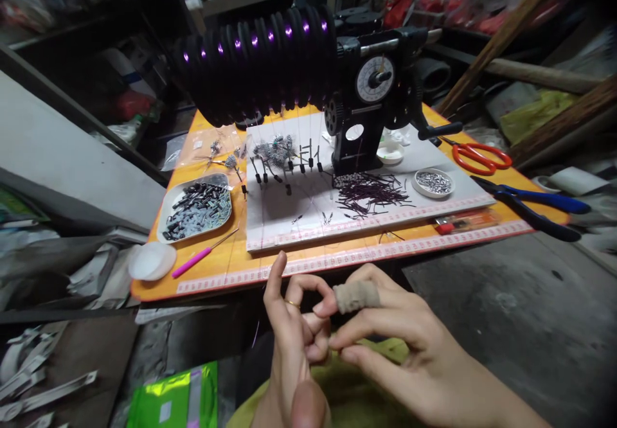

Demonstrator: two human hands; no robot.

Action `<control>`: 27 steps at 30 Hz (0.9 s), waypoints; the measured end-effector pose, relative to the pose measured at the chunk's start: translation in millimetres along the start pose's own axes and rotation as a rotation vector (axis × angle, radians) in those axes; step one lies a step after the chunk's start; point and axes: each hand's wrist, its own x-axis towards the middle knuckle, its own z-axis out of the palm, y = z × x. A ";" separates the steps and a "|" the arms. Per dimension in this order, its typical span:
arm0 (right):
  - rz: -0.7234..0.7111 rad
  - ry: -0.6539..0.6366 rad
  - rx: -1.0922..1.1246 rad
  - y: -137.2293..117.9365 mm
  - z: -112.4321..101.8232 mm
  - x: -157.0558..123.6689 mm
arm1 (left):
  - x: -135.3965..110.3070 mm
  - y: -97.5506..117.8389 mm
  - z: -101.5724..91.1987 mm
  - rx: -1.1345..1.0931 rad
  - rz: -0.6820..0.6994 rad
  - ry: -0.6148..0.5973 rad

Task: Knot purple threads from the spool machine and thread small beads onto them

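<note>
My left hand [296, 344] is raised before the table's front edge, with a ring on one finger and its fingers curled inward. Close against it is my right hand [405, 338], thumb and forefinger pinched together, a tan wrap [357, 296] around one of its fingers. Whatever lies between the fingertips is too fine to make out. A thin purple thread [255, 333] shows left of my left hand. Beyond both hands stands a black crank machine [357, 103] with a dial and a row of spools; lines with small black weights [288, 189] hang below the spools.
On the orange table [159, 283] are a tray [166, 209] of small tubes, a pink-handled tool [195, 262], a white lid [152, 261], dark purple sticks [371, 193], a dish [418, 190] of metal bits, red-handled scissors [482, 158] and blue-handled pliers [544, 198]. A green packet [166, 396] lies lower left.
</note>
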 end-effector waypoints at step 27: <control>-0.017 0.020 -0.087 -1.9 -5.9 6.7 | -18.4 6.5 -10.7 0.289 0.282 -0.329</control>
